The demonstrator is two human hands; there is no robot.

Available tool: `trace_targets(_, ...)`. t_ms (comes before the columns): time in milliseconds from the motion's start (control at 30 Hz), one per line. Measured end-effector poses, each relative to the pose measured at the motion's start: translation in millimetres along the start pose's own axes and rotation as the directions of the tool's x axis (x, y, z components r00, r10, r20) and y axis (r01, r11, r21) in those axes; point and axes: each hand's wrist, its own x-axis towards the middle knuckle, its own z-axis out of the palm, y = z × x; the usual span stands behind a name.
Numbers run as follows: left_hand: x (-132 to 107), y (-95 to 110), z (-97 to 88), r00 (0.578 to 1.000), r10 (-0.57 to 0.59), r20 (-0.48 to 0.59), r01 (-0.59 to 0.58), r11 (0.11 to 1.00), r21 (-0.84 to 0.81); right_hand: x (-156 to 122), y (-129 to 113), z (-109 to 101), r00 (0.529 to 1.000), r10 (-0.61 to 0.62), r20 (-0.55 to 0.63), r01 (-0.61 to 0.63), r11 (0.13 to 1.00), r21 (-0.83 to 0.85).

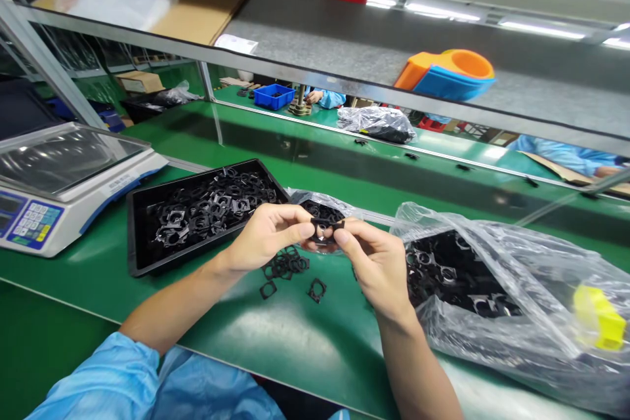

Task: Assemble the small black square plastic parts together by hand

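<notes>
My left hand (276, 233) and my right hand (371, 256) meet above the green table, each pinching one side of a small black plastic frame (323, 222) turned nearly edge-on. Below my hands lie a small pile of black square frames with round openings (286, 264) and a single loose frame (317, 290). A black tray (140, 266) heaped with such frames sits to the left of my left hand. Just behind my fingers is a clear bag with more black parts (327, 208), partly hidden. Beside my right hand, a larger clear plastic bag (516, 243) holds many similar pieces.
A weighing scale (88, 177) stands at the left. Overhead runs a grey shelf (315, 33) with cardboard (197, 3) and orange and blue rolled pieces (447, 75). Past the bench are a blue bin (274, 97), a wrapped bundle (377, 123) and co-workers' blue sleeves (566, 154).
</notes>
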Motion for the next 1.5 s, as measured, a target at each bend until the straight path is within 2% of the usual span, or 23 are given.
trace_targets(100, -2.8, 3.5, 1.6, 0.995, 0.088, -0.055, -0.076, 0.977, 0.200, -0.4, 1.3, 1.3, 0.990, -0.118, -0.084, 0.107, 0.986, -0.129)
trace_targets(200, -4.6, 6.6, 3.0, 0.980, 0.197, -0.034, -0.169, 0.908, 0.383, -0.4, 2.0, 1.1, 0.974, -0.203, -0.105, 0.178, 0.962, -0.209)
trace_targets(300, -4.6, 6.7, 2.7, 0.953, 0.302, -0.009, -0.261, 0.839, 0.477, 0.2, 0.8, -0.4, 0.974, -0.217, -0.070, 0.195, 0.951, -0.239)
trace_targets(433, -3.9, 4.9, 0.3, 0.919, 0.394, -0.013, -0.324, 0.773, 0.546, 0.6, -1.9, -2.0, 0.987, -0.161, -0.012, 0.154, 0.958, -0.242)
trace_targets(533, -3.3, 5.8, -1.3, 0.934, 0.357, -0.004, -0.307, 0.807, 0.504, -0.1, -2.3, -2.7, 0.993, -0.112, -0.022, 0.106, 0.978, -0.181)
trace_targets(667, -2.4, 8.1, -1.6, 0.974, 0.224, 0.024, -0.220, 0.925, 0.308, -0.7, -0.1, -2.7, 1.000, 0.001, 0.020, -0.001, 1.000, 0.016)
trace_targets(733, -2.5, 7.8, -1.1, 0.981, 0.195, 0.022, -0.194, 0.948, 0.254, -0.5, 1.7, -1.9, 0.997, 0.075, 0.024, -0.077, 0.992, 0.103)
trace_targets(900, -4.5, 5.4, -0.6, 0.944, 0.331, -0.019, -0.301, 0.880, 0.368, 0.8, 6.1, 0.4, 0.991, 0.133, 0.010, -0.132, 0.968, 0.214)
trace_targets(967, -4.9, 6.6, -0.8, 0.944, 0.331, 0.003, -0.309, 0.878, 0.365, 1.4, 7.6, 0.4, 0.989, 0.144, 0.039, -0.149, 0.957, 0.250)
trace_targets(1067, -4.5, 9.7, -0.9, 0.972, 0.235, 0.008, -0.229, 0.935, 0.271, 2.3, 9.3, 0.1, 0.982, 0.166, 0.088, -0.185, 0.938, 0.293)
trace_targets(1200, -3.1, 11.0, -1.9, 0.994, 0.106, -0.027, -0.100, 0.982, 0.158, 2.4, 8.3, 0.4, 0.985, 0.157, 0.067, -0.169, 0.950, 0.264)
trace_targets(1367, -1.9, 9.0, -5.7, 0.999, -0.042, 0.029, 0.042, 0.999, -0.008, 0.8, 3.3, 0.4, 0.984, 0.150, 0.093, -0.171, 0.939, 0.300)
trace_targets(1500, -0.6, 8.5, -3.6, 0.995, -0.095, 0.038, 0.099, 0.987, -0.130, 2.2, 2.0, 0.0, 0.982, 0.150, 0.115, -0.179, 0.933, 0.311)
